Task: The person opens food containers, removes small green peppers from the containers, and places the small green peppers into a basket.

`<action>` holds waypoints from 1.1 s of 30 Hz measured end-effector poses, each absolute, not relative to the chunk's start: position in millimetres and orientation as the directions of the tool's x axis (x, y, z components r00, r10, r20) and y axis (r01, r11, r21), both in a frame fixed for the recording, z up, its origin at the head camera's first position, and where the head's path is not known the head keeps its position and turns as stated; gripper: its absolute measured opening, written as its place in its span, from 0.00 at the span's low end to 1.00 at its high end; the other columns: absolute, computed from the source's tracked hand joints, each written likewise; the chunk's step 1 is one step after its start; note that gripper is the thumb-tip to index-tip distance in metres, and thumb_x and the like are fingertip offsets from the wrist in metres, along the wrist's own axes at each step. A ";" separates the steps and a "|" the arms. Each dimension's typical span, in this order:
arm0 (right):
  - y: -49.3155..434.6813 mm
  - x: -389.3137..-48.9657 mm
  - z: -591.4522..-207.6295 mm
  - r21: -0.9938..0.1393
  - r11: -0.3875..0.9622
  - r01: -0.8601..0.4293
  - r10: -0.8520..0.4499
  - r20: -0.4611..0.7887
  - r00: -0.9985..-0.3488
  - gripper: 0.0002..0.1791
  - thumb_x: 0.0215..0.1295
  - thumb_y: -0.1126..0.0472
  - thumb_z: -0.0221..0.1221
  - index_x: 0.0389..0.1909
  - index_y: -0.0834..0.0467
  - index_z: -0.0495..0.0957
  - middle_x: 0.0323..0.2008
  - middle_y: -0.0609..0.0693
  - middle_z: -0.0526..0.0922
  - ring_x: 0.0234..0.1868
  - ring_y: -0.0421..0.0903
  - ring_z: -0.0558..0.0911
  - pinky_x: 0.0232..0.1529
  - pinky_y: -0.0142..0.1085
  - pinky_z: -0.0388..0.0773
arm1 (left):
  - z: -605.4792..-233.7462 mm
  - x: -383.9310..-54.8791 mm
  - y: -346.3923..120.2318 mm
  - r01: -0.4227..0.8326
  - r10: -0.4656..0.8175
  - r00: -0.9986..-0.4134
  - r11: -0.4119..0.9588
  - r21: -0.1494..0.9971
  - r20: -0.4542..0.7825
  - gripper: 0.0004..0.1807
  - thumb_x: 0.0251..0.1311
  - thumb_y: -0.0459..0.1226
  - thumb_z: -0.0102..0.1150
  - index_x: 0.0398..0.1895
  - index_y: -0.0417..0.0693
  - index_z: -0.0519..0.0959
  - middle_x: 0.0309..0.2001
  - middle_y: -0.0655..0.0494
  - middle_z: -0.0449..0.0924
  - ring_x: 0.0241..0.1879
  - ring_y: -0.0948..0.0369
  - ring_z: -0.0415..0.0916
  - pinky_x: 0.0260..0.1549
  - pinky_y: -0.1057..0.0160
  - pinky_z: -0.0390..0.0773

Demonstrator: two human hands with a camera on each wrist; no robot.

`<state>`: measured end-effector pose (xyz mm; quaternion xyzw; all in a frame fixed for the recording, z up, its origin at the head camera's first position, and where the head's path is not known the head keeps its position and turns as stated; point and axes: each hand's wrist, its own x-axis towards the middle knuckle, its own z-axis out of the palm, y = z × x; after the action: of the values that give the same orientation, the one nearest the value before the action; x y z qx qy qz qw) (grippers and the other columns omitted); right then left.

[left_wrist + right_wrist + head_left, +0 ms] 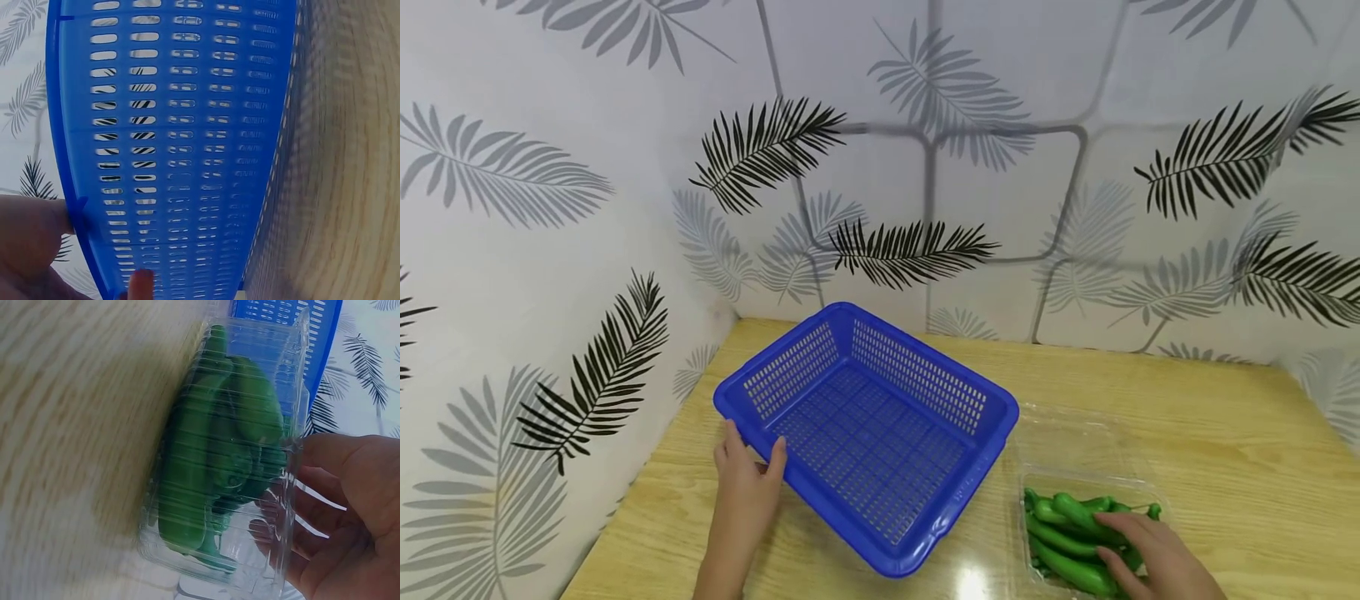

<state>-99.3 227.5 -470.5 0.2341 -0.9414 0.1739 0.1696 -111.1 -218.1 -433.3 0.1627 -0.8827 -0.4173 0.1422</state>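
A blue rectangular plastic basket (pixel 865 442) with slotted walls stands over the wooden table, nothing inside it. My left hand (pixel 748 479) grips its near-left rim; in the left wrist view the fingers overlap the slotted outer wall (pixel 156 131). To the right, a clear plastic box (pixel 287 381) holds several long green peppers (pixel 1067 542). My right hand (pixel 1157 554) reaches over the box's rim, its spread fingers at the peppers. In the right wrist view, fingertips (pixel 259 528) show through the clear wall, beside the peppers.
The box's clear lid (pixel 1075 442) lies folded back on the table (pixel 1210 425) behind it. Leaf-patterned white wall covering (pixel 880 192) rises along the table's back and left edges. The basket's right corner comes close to the box.
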 end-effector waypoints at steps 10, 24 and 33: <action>217.5 -99.7 -467.1 -0.285 0.850 -0.444 -0.342 0.343 -0.875 0.19 0.42 0.62 0.71 0.39 0.51 0.80 0.32 0.36 0.74 0.32 0.40 0.75 0.31 0.37 0.74 | -435.8 -118.3 -221.6 -0.112 -0.403 -0.908 0.498 0.860 0.115 0.46 0.62 0.38 0.51 0.71 0.34 0.32 0.43 0.41 0.68 0.30 0.57 0.72 0.26 0.65 0.75; 212.8 -99.2 -465.9 -0.275 0.829 -0.488 -0.366 0.392 -0.844 0.20 0.39 0.64 0.73 0.35 0.48 0.79 0.33 0.36 0.75 0.33 0.40 0.76 0.33 0.34 0.75 | -438.6 -125.1 -224.9 -0.117 -0.445 -0.894 0.351 0.929 0.056 0.46 0.60 0.37 0.52 0.73 0.45 0.34 0.43 0.44 0.66 0.28 0.59 0.76 0.22 0.63 0.79; 214.3 -98.8 -455.1 -0.255 0.715 -0.651 -0.444 0.553 -0.705 0.26 0.32 0.68 0.74 0.38 0.50 0.79 0.35 0.37 0.78 0.35 0.37 0.75 0.35 0.26 0.71 | -440.2 -126.1 -230.5 -0.111 -0.427 -0.903 0.338 0.935 0.047 0.45 0.59 0.36 0.51 0.73 0.45 0.35 0.41 0.46 0.62 0.32 0.56 0.76 0.24 0.68 0.78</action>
<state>-98.8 214.3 -455.1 0.3055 -0.8962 0.2217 0.2330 -126.1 -230.5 -440.2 0.1671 -0.8051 -0.5507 0.1433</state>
